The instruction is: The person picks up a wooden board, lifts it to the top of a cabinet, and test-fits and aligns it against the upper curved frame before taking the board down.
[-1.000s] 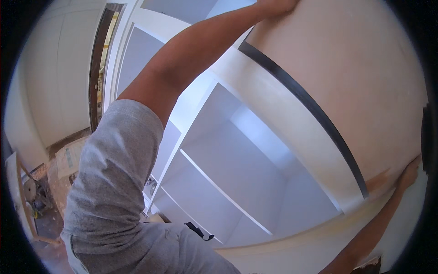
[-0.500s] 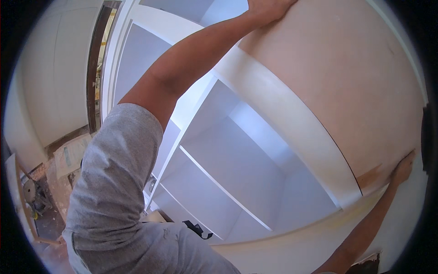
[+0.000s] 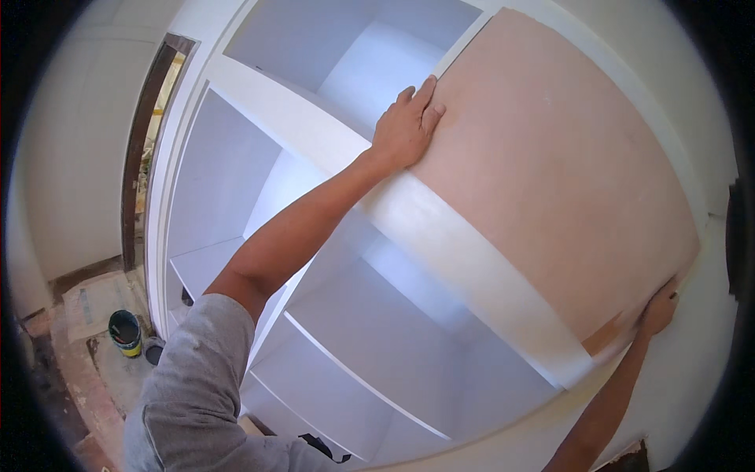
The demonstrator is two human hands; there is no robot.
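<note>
A large pinkish-brown board [image 3: 550, 165] covers the upper right opening of a white built-in cabinet [image 3: 464, 252]. My left hand [image 3: 409, 126] holds its left edge beside the upright divider, with the thumb on the face and the fingers along the edge. At the lower right corner, my right hand [image 3: 659, 311] grips the board's right edge; its fingertips are partly hidden there. A darker brown patch [image 3: 604, 335] marks the board's lower corner near that hand.
Shelves [image 3: 366, 374] sit in the open bays below, and another open bay [image 3: 377, 63] lies left of the board. On the floor at left stand a dark bucket [image 3: 124, 334] and a smaller pot [image 3: 154, 351], near a doorway with a dark frame [image 3: 141, 157].
The view has shifted, so the board's upper edge and the whole left hand now show. The left hand appears lower in the picture, on the board's left edge. The right hand stays at its corner.
</note>
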